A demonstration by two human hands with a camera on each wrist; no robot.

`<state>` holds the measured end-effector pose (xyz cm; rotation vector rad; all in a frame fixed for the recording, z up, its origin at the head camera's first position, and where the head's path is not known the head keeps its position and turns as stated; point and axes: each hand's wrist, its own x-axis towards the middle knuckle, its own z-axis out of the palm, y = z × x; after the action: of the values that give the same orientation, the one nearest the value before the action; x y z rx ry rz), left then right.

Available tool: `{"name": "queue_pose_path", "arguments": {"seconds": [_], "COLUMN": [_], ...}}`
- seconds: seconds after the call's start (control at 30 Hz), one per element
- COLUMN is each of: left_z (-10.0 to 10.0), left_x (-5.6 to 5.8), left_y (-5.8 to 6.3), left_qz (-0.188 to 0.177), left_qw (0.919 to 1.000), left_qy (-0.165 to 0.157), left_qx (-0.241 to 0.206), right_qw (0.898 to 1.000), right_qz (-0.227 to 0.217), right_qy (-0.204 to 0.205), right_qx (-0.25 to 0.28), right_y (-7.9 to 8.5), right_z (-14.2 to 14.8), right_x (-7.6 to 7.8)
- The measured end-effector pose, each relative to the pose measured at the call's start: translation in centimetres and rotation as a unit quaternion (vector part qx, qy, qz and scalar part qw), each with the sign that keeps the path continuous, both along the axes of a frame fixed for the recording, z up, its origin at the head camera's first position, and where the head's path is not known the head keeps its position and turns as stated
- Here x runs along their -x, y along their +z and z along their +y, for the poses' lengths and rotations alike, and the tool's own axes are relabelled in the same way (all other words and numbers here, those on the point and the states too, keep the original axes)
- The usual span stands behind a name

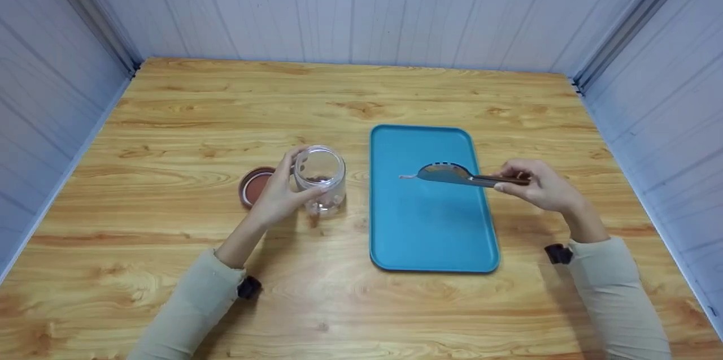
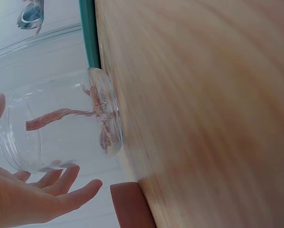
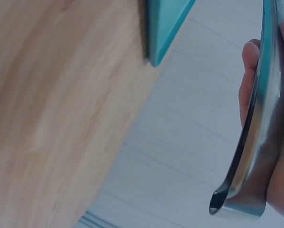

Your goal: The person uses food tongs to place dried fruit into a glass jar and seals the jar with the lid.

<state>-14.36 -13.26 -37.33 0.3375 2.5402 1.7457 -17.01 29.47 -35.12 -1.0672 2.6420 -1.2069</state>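
Note:
My left hand (image 1: 278, 197) grips a clear jar (image 1: 321, 179), thumb on the near side and fingers round the far left. The jar stands uncapped on the table. Inside it lie several reddish-brown dried strips (image 2: 101, 114), one leaning up against the wall. A brown lid (image 1: 257, 186) lies just left of the jar, partly behind my hand. My right hand (image 1: 536, 183) holds metal tongs (image 1: 446, 173) level above a blue tray (image 1: 426, 247). From the tongs' tip pokes a thin reddish strip (image 1: 407, 177). The tongs' handle end (image 3: 256, 156) fills the right wrist view.
The tray lies right of the jar on a wood-grain table (image 1: 316, 315). Pale panelled walls (image 1: 339, 9) close off the back and both sides. Dark wrist mounts (image 1: 248, 287) stick out from both sleeves.

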Motion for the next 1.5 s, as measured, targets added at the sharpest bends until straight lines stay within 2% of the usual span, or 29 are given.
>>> {"name": "queue_pose_path", "arguments": {"seconds": [0.13,0.23,0.37,0.47,0.63,0.97,1.07,1.27,1.5], "left_z": [0.1,0.1,-0.4,-0.8,-0.9,-0.8,-0.9,-0.8,-0.7], "left_x": [0.0,0.0,1.0,1.7,1.7,1.8,1.8,1.8,1.7], "left_y": [0.0,0.1,-1.8,-3.3,-3.3,-3.4,-3.4,-3.4,-3.2], "left_qz": [-0.005,-0.007,-0.003,0.001,0.003,0.015,0.013,0.008,0.002], "left_qw": [1.0,1.0,0.9997,0.9993,0.9993,0.9996,0.9997,0.9998,0.9998], "left_qy": [0.003,0.003,0.01,0.015,0.016,0.012,0.01,0.01,0.009], "left_qx": [0.001,0.005,0.022,0.034,0.033,0.02,0.018,0.015,0.017], "right_qw": [1.0,1.0,1.0,0.999,0.996,0.993,0.991,0.99,0.991], "right_qz": [0.005,0.004,0.011,0.029,0.058,0.081,0.097,0.118,0.124], "right_qy": [-0.001,-0.001,0.008,0.032,0.061,0.077,0.081,0.07,0.057], "right_qx": [-0.005,-0.007,-0.001,0.015,0.027,0.031,0.036,0.027,0.011], "right_y": [0.6,0.1,-0.5,0.3,2.0,2.6,2.2,0.3,-0.4], "right_z": [-1.4,-1.8,-2.6,-4.0,-6.7,-9.8,-10.5,-11.2,-12.2], "right_x": [0.6,1.5,2.6,2.5,1.8,1.9,2.1,3.4,3.7]}}
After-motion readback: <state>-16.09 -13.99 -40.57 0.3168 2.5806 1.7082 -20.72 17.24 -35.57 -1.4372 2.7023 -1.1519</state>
